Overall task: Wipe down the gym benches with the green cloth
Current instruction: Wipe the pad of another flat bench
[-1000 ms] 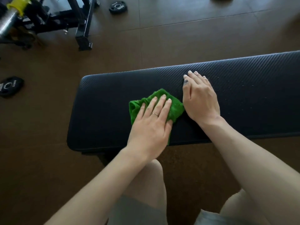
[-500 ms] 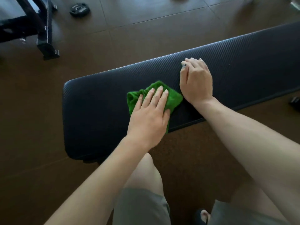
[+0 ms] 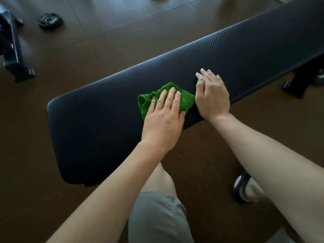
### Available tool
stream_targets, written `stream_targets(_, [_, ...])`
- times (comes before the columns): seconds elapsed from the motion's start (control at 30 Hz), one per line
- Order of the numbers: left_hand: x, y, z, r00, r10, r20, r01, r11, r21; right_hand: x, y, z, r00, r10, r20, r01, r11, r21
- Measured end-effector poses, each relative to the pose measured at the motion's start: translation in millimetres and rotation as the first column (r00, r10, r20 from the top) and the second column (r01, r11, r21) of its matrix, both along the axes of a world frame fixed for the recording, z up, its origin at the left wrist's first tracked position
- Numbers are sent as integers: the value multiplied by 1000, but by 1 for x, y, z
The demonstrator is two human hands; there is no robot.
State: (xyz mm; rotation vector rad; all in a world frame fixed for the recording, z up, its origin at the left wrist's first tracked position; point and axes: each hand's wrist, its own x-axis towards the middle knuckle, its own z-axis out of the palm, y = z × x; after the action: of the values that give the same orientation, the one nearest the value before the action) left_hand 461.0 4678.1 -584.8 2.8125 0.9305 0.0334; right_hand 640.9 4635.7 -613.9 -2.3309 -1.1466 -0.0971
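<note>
A long black padded gym bench [image 3: 98,123] runs from lower left to upper right across the brown floor. A crumpled green cloth [image 3: 149,100] lies on its near half. My left hand [image 3: 164,118] presses flat on the cloth with straight fingers, a ring on one finger. My right hand [image 3: 211,95] rests flat on the bench pad just right of the cloth, fingers straight and together. Small droplets dot the pad beyond my right hand.
A black weight plate [image 3: 50,21] lies on the floor at upper left, beside the black foot of a rack [image 3: 13,55]. The bench's leg [image 3: 301,79] stands at right. My knee and a sandalled foot [image 3: 245,188] are below the bench.
The view has swung left and tilted, so the bench now slants. Both hands keep their places on cloth and pad; the cloth has barely shifted along the bench.
</note>
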Motion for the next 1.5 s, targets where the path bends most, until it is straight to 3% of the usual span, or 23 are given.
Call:
stream_targets(0.2, [-62, -22, 0, 994, -81, -68, 86, 994, 74, 0, 3, 3, 999, 47, 10, -47, 998, -46])
stream_targets(0.3, [-20, -13, 2, 996, -75, -45, 77, 996, 54, 20, -2, 11, 992, 118, 54, -113, 989, -91])
stream_targets(0.37, [20, -1, 1, 995, -103, -14, 103, 995, -4, 46, -10, 14, 987, 82, 139, -69, 993, -98])
stream_targets(0.43, [59, 12, 3, 995, -98, -11, 97, 994, -45, 70, -19, 10, 994, 4, 105, 7, 994, -106])
stream_targets(0.53, [85, 18, 3, 998, -60, -15, 60, 997, -50, 78, -25, -3, 993, -91, 79, 91, 996, 2])
stream_targets(0.73, [26, -17, 13, 988, -131, -78, 130, 991, -22, 74, -22, -10, 984, -154, 90, 138, 977, 164])
stream_targets(1.0, [140, 43, 7, 999, -23, -23, 21, 995, -96, 72, -21, -10, 980, -172, 98, 153, 973, 173])
stream_targets(1.17, [78, 13, 12, 994, -111, -19, 110, 992, -56, 71, -21, -9, 982, -160, 97, 140, 972, 189])
stream_targets(1.27, [40, -3, 14, 981, -172, -91, 170, 985, -36, 70, -21, -9, 983, -153, 103, 134, 976, 169])
stream_targets(1.37, [69, 23, 11, 980, -190, -54, 187, 980, -65, 70, -20, -8, 982, -154, 112, 134, 977, 165])
stream_targets(1.5, [138, 78, 3, 998, -60, -10, 59, 995, -79, 71, -19, -9, 979, -179, 96, 159, 970, 181])
